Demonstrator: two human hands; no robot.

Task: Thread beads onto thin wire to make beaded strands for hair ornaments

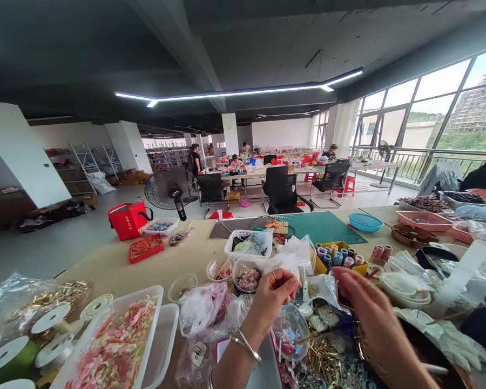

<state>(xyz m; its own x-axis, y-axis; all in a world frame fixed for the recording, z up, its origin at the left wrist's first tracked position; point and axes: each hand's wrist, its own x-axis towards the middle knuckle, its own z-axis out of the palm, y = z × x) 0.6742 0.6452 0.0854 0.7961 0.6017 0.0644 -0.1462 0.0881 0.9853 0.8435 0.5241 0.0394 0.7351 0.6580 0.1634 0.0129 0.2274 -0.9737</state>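
Hovered, left hand (271, 302) half-curled, right hand (372, 319) partly open, any hold unclear, above a clear round bead container (291, 332), risking a spill if brushed.

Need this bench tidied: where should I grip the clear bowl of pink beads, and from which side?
Pinch the rim of the clear bowl at its far left, from above. The left hand crowds the near side, a white plastic bag the right; the bowl is open-topped, so keep it level.
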